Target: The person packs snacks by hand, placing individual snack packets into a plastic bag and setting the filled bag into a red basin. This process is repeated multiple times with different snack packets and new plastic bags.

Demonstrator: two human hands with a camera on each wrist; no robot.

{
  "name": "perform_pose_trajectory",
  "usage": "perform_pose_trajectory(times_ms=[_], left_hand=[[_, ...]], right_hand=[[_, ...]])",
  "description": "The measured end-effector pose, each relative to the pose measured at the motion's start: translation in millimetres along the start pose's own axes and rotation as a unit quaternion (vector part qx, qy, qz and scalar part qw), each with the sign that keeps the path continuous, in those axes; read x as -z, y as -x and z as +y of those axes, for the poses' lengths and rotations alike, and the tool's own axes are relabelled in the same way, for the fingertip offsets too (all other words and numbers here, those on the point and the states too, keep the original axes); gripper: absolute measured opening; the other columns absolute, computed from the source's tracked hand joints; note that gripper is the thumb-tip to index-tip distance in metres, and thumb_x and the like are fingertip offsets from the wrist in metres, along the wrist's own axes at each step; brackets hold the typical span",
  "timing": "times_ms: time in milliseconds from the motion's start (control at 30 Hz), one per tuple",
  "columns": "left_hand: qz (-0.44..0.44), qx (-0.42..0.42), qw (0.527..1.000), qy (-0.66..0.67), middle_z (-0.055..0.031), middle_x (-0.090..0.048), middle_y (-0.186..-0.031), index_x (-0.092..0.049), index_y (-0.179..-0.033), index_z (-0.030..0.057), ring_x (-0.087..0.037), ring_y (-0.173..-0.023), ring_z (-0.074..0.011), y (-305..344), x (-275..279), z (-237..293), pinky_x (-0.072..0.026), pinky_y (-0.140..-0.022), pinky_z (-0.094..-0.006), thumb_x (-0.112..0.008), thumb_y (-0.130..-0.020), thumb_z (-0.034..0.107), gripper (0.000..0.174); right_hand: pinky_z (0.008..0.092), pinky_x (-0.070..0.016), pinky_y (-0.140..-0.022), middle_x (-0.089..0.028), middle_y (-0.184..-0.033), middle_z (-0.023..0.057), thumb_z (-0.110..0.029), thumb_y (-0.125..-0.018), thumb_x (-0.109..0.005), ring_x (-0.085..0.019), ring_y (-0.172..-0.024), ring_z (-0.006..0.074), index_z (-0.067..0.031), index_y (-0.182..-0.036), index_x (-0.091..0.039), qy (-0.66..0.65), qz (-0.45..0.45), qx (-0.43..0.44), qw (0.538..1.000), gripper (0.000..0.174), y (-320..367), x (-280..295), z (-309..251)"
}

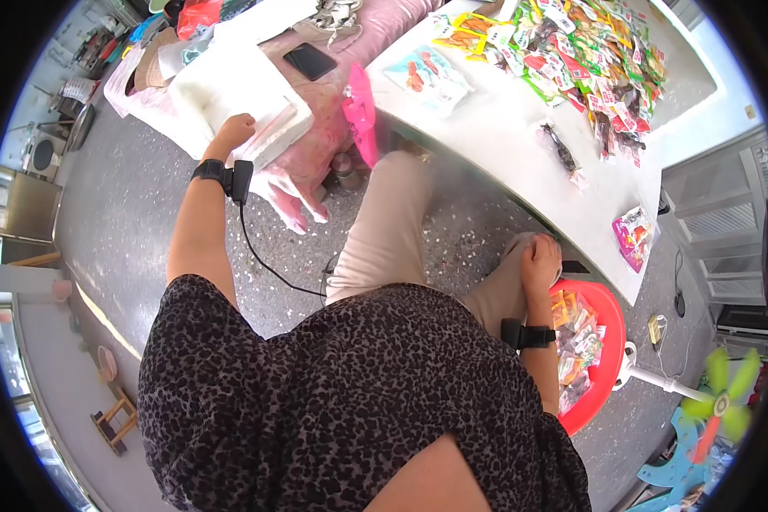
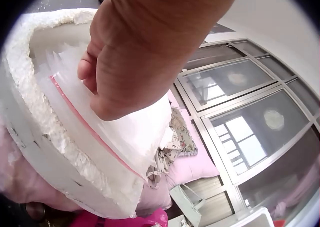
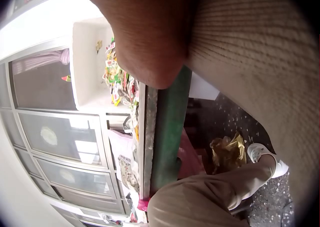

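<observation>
My left hand (image 1: pixel 235 130) is at the white foam box (image 1: pixel 294 115), its fingers curled at clear plastic bags. The left wrist view has that hand (image 2: pixel 135 56) from close by, pinching the film of a clear bag (image 2: pixel 75 99) with a red strip; the fingertips are partly hidden. On my right knee rests my right hand (image 1: pixel 541 260), fingers loosely bent and holding nothing, beside the table edge. In the right wrist view this hand (image 3: pixel 150 41) lies against the trouser leg (image 3: pixel 255 71).
Many colourful small packets (image 1: pixel 602 64) are heaped on the white table (image 1: pixel 503 141). A printed bag (image 1: pixel 427 77), a dark packet (image 1: pixel 561 152) and a pink packet (image 1: pixel 633 237) lie apart. A red basin (image 1: pixel 610 341) holds packets. The phone (image 1: pixel 310 61) lies on pink cloth; a fan (image 1: pixel 719 405) stands right.
</observation>
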State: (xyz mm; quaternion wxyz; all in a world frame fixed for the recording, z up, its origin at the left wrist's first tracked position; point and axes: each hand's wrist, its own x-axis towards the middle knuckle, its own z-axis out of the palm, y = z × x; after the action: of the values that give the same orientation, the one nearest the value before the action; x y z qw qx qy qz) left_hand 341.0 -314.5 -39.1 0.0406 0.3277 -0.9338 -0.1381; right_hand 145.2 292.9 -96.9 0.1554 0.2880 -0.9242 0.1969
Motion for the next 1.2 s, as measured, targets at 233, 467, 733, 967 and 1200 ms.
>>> perform_pose_trajectory(times_ms=[233, 467, 733, 967, 1200], left_hand=[[0.001, 0.078, 0.993, 0.088, -0.0097, -0.056, -0.066, -0.057, -0.079, 0.0034, -0.053, -0.062, -0.0182, 2, 3, 2, -0.0421, -0.059, -0.0293, -0.05, -0.068, 0.021, 0.022], [-0.02, 0.101, 0.916, 0.388, 0.0018, -0.045, -0.056, -0.052, -0.07, 0.0064, -0.04, -0.051, -0.0064, 12, 36, 48, -0.0326, -0.046, -0.0196, -0.055, -0.072, 0.019, 0.014], [-0.109, -0.052, 0.825, 0.552, 0.0054, -0.042, -0.055, -0.049, -0.067, 0.0102, -0.035, -0.048, -0.0028, 47, 26, 203, -0.0273, -0.044, -0.0163, -0.055, -0.076, 0.018, 0.013], [-0.135, -0.186, 0.859, 0.457, 0.0041, -0.047, -0.061, -0.052, -0.071, 0.0041, -0.04, -0.056, -0.0032, 88, -67, 324, -0.0337, -0.05, -0.0187, -0.053, -0.076, 0.012, 0.009], [-0.171, -0.206, 0.847, 0.46, -0.0064, -0.054, -0.065, -0.055, -0.073, 0.0019, -0.05, -0.06, -0.0107, 119, -94, 370, -0.0404, -0.057, -0.025, -0.053, -0.073, 0.02, 0.018]], right_hand=[[0.037, -0.0349, -0.08, -0.053, -0.094, 0.0076, -0.014, -0.067, -0.05, -0.048, -0.093, 0.025, -0.0063, -0.082, -0.051, 0.004, -0.003, 0.001, 1.0, 0.017, -1, 1, 2], [0.0369, -0.036, -0.079, -0.054, -0.093, 0.0087, -0.015, -0.067, -0.051, -0.048, -0.092, 0.0258, -0.0061, -0.082, -0.052, -0.003, 0.007, 0.005, 1.0, 0.018, -1, 3, 1], [0.0286, -0.042, -0.069, -0.056, -0.085, 0.0107, -0.011, -0.072, -0.055, -0.054, -0.078, 0.0212, -0.0014, -0.087, -0.053, -0.278, 0.009, -0.07, 0.958, 0.018, -23, 4, -22], [0.0246, -0.0435, -0.066, -0.052, -0.086, 0.0048, -0.02, -0.079, -0.051, -0.052, -0.079, 0.0139, -0.004, -0.098, -0.046, -0.657, -0.155, -0.249, 0.694, 0.025, -76, 26, -100], [0.0312, -0.0453, -0.07, -0.05, -0.088, 0.0089, -0.019, -0.082, -0.046, -0.051, -0.083, 0.0175, -0.0003, -0.09, -0.044, -0.783, -0.181, -0.215, 0.555, 0.02, -83, 3, -107]])
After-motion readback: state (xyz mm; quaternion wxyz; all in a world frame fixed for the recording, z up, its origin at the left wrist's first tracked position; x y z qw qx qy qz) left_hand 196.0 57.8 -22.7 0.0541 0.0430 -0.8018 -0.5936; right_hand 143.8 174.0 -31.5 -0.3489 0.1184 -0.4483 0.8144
